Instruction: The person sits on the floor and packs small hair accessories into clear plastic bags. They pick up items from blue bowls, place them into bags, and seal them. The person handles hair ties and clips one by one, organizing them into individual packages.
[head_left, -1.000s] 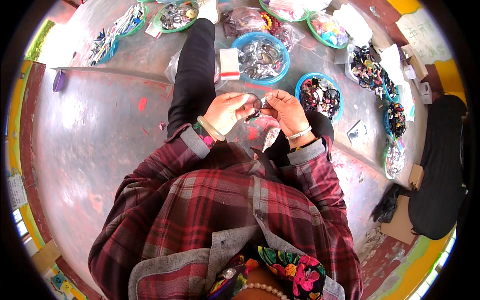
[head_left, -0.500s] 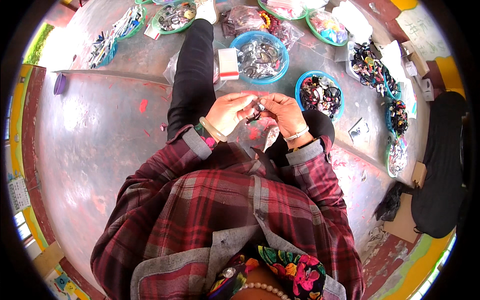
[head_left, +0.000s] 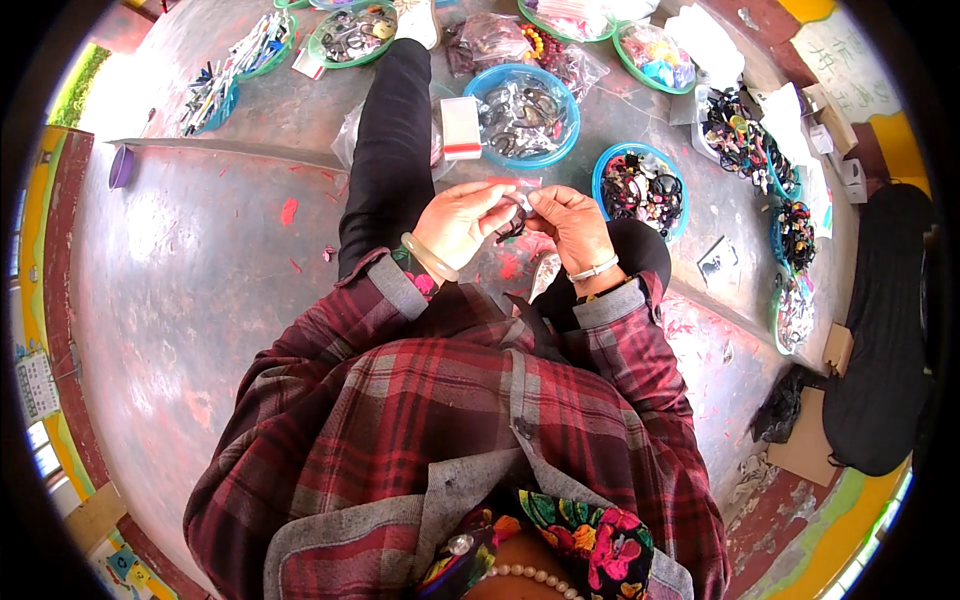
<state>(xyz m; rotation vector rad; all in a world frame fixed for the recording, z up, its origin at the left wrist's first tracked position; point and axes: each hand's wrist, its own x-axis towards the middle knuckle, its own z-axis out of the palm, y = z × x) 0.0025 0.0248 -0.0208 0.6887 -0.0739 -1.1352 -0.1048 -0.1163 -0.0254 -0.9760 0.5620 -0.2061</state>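
Between the fingertips of both hands is a small clear plastic bag (head_left: 515,217) with a dark looped item showing inside. A reddish strip runs along its top edge. My left hand (head_left: 460,222), with a pale bangle at the wrist, pinches the bag's left side. My right hand (head_left: 570,228), wearing a pale band, pinches the upper right side between thumb and fingers. Just beyond them stands a blue basin (head_left: 575,135) of clear bags holding dark items. Another blue basin (head_left: 596,185), to the right of my right hand, holds loose dark and coloured bands.
A white box with a red edge (head_left: 461,128) stands beside my outstretched black-trousered leg (head_left: 390,150). Baskets of pens (head_left: 258,45) are far left. More baskets of dark bands (head_left: 735,130) line the right side. A long black object (head_left: 885,330) lies far right.
The fingers have shifted slightly on the bag; its reddish top edge now shows above the fingertips. The dark item hangs a little lower between the hands.
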